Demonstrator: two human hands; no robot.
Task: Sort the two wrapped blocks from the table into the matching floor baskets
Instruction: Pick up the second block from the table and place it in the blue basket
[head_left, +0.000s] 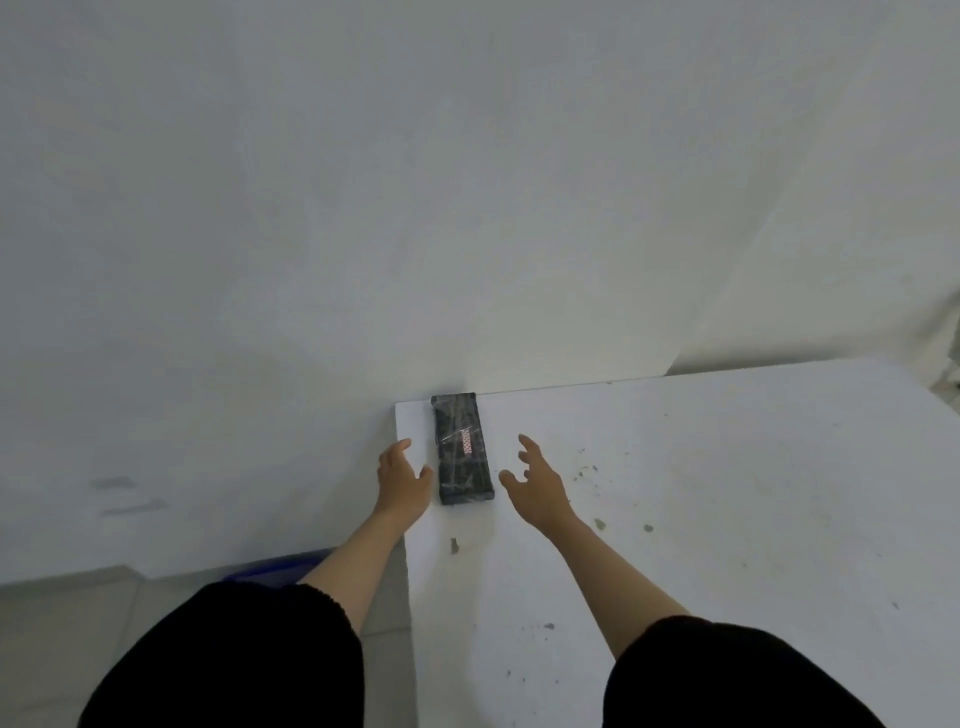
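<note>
A dark wrapped block (462, 448) with a small pink patterned label lies lengthwise at the far left corner of the white table (727, 493). My left hand (401, 478) hovers at the table's left edge just beside the block, fingers apart, thumb close to the block's near left side. My right hand (535, 483) is spread open a short way to the right of the block, not touching it. Only one block is in view. A blue basket (280, 566) shows partly on the floor, under my left forearm.
A white wall fills the view behind the table. The tabletop carries scattered dark specks and stains (587, 473) right of my right hand. Grey floor tiles (62, 649) lie left of the table. Black sleeves cover both upper arms.
</note>
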